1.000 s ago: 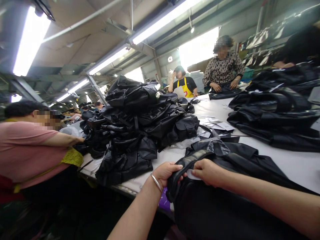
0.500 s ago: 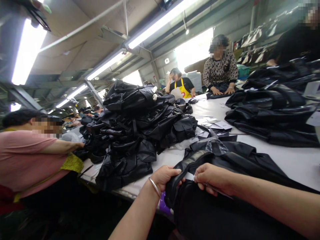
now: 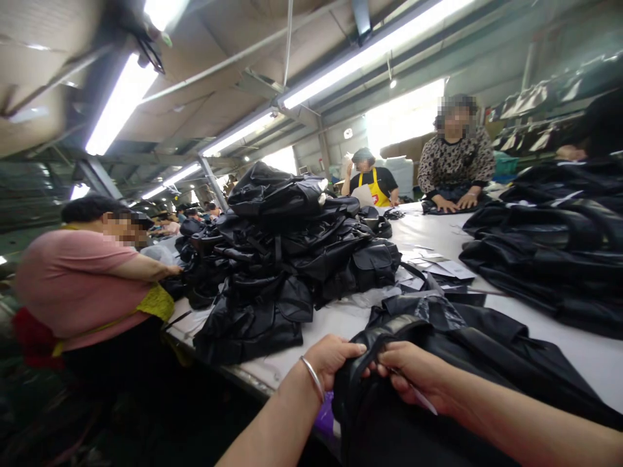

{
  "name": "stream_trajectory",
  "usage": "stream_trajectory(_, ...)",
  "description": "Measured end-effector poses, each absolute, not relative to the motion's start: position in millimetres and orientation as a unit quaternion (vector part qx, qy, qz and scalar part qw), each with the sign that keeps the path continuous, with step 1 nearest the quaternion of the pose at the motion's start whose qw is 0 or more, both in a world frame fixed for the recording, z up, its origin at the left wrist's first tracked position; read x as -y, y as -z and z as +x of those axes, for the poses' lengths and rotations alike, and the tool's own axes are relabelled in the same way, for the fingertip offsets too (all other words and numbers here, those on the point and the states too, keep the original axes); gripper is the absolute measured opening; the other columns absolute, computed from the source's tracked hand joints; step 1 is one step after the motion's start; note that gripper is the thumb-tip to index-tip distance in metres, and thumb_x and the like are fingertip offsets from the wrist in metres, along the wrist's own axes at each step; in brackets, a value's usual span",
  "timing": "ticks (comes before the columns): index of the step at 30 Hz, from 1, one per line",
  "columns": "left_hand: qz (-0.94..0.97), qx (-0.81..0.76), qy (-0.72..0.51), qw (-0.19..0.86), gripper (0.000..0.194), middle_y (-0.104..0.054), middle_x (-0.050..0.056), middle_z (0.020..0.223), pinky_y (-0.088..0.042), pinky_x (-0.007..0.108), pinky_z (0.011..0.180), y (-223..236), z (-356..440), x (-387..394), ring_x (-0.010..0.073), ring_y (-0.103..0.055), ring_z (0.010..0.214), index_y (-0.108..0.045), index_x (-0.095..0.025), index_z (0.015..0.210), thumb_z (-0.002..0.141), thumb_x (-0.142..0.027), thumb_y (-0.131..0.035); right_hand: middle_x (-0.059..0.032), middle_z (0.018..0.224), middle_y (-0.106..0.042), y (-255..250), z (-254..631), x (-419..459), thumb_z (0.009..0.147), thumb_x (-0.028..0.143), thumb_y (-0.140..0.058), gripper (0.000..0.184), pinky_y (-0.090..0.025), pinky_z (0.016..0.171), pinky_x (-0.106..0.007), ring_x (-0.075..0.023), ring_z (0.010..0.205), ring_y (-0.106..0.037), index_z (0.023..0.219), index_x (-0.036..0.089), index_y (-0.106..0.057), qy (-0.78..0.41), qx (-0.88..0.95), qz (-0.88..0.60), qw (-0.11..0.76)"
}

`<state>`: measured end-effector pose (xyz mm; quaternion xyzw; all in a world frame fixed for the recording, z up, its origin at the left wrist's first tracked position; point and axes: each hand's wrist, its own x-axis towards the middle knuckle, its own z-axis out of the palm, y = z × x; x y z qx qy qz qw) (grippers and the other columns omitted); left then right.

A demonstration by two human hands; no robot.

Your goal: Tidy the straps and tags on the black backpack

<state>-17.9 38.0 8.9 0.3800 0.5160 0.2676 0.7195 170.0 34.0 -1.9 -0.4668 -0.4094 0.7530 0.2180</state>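
Observation:
My left hand [image 3: 335, 363] grips the edge of a black bag [image 3: 467, 363], thumb on top and fingers curled underneath. A bracelet circles that wrist. Close beside it, my right hand [image 3: 406, 370] is closed with its fingertips pinched against the same edge. From under the right palm pokes a thin pale strip [image 3: 422, 397], whose kind I cannot make out. Whatever lies between the two sets of fingertips is hidden. The bag's near part hangs over the table's front edge, and a shiny dark band runs along its opening.
A tall heap of black bags [image 3: 287, 259] covers the table's left side; more bags [image 3: 559, 253] are stacked at right. White cards [image 3: 438, 269] lie between. A person in pink [image 3: 92, 272] works at left, others [image 3: 457, 155] across the table [image 3: 335, 318]. Something purple [image 3: 325, 415] shows beneath my hands.
My right hand has come closer to the left at the bag's edge. A white tag that showed between them is hidden now. The view has shifted left and up.

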Motion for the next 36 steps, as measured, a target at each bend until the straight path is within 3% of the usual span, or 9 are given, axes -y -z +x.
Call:
stream_trajectory(7,0.387,-0.509,-0.278,0.717,0.018,-0.073,0.009,0.072,-0.048,0.02,0.046,-8.6,-16.8,-35.3,0.0126,-0.063,0.051,-0.066,-0.009,0.082,0.076,-0.025,-0.072,0.002,0.06,-0.056,2.4,183.9,-31.6,0.083,0.018,-0.052,0.009,-0.022,0.026,-0.014,-0.005,0.031,-0.038,0.078,0.017,-0.058,-0.699,0.487,-0.493,0.175)
stream_trajectory(13,0.405,-0.498,-0.27,0.718,0.022,-0.071,0.01,0.067,-0.048,0.019,0.048,-9.4,-19.1,-35.0,0.0119,-0.062,0.05,-0.068,-0.007,0.077,0.079,-0.029,-0.07,0.0047,0.057,-0.052,3.4,171.1,-40.2,0.082,0.02,-0.052,0.009,-0.022,0.028,-0.015,-0.0037,0.03,-0.034,0.075,0.018,-0.057,-0.688,0.504,-0.485,0.195)
stream_trajectory(20,0.426,-0.528,-0.271,0.683,0.021,-0.07,0.009,0.065,-0.049,0.023,0.049,-8.8,-21.9,-32.8,0.0136,-0.061,0.048,-0.068,-0.008,0.073,0.069,-0.028,-0.073,0.0005,0.064,-0.066,-7.5,190.9,-25.7,0.076,0.027,-0.059,0.015,-0.029,0.031,-0.017,-0.0073,0.034,-0.048,0.088,0.016,-0.059,-0.582,0.616,-0.491,0.204)
stream_trajectory(23,0.443,-0.546,-0.272,0.657,0.017,-0.07,0.008,0.065,-0.048,0.024,0.048,-11.8,-17.5,-32.5,0.0148,-0.06,0.049,-0.069,-0.009,0.074,0.064,-0.022,-0.07,-0.0064,0.087,-0.073,-27.0,200.4,-25.9,0.07,0.024,-0.063,0.031,-0.045,0.047,-0.019,-0.0151,0.063,-0.068,0.099,0.014,-0.065,-0.639,0.623,-0.392,0.222)
stream_trajectory(26,0.472,-0.564,-0.269,0.622,0.017,-0.068,0.005,0.063,-0.047,0.024,0.048,-16.6,-14.0,-32.0,0.0155,-0.06,0.05,-0.07,-0.011,0.077,0.063,-0.021,-0.069,-0.0101,0.113,-0.07,-40.9,202.2,-34.5,0.06,0.016,-0.065,0.056,-0.05,0.06,-0.021,-0.0239,0.096,-0.07,0.116,0.017,-0.064,-0.724,0.594,-0.296,0.186)
stream_trajectory(28,0.49,-0.575,-0.265,0.599,0.017,-0.066,0.003,0.061,-0.044,0.024,0.048,-19.6,-13.3,-31.3,0.0148,-0.058,0.049,-0.07,-0.011,0.076,0.063,-0.023,-0.069,-0.0087,0.104,-0.072,-40.0,198.2,-42.7,0.062,0.02,-0.066,0.045,-0.048,0.055,-0.021,-0.0224,0.086,-0.071,0.107,0.016,-0.068,-0.71,0.614,-0.3,0.168)
stream_trajectory(30,0.509,-0.582,-0.26,0.578,0.017,-0.063,0.001,0.059,-0.041,0.023,0.047,-22.3,-13.4,-30.5,0.013,-0.055,0.048,-0.07,-0.011,0.075,0.063,-0.023,-0.07,-0.0041,0.075,-0.07,-32.5,191.6,-51.1,0.071,0.032,-0.063,0.021,-0.041,0.046,-0.02,-0.0153,0.059,-0.064,0.081,0.015,-0.07,-0.639,0.662,-0.347,0.182)
stream_trajectory(33,0.536,-0.586,-0.252,0.553,0.017,-0.058,-0.001,0.056,-0.035,0.022,0.046,-26.3,-13.0,-29.4,0.0107,-0.05,0.047,-0.07,-0.011,0.074,0.062,-0.023,-0.069,0.003,0.048,-0.052,-20.0,181.3,-61.2,0.073,0.04,-0.062,0.029,-0.031,0.042,-0.02,-0.0081,0.042,-0.043,0.055,0.016,-0.061,-0.541,0.704,-0.4,0.225)
stream_trajectory(36,0.557,-0.583,-0.248,0.537,0.017,-0.056,-0.003,0.055,-0.032,0.021,0.046,-30.3,-11.3,-28.0,0.0092,-0.046,0.046,-0.071,-0.011,0.075,0.063,-0.023,-0.068,0.0042,0.047,-0.049,-14.1,171.8,-66.6,0.075,0.04,-0.061,0.026,-0.029,0.041,-0.02,-0.0086,0.042,-0.041,0.062,0.017,-0.063,-0.519,0.702,-0.42,0.248)
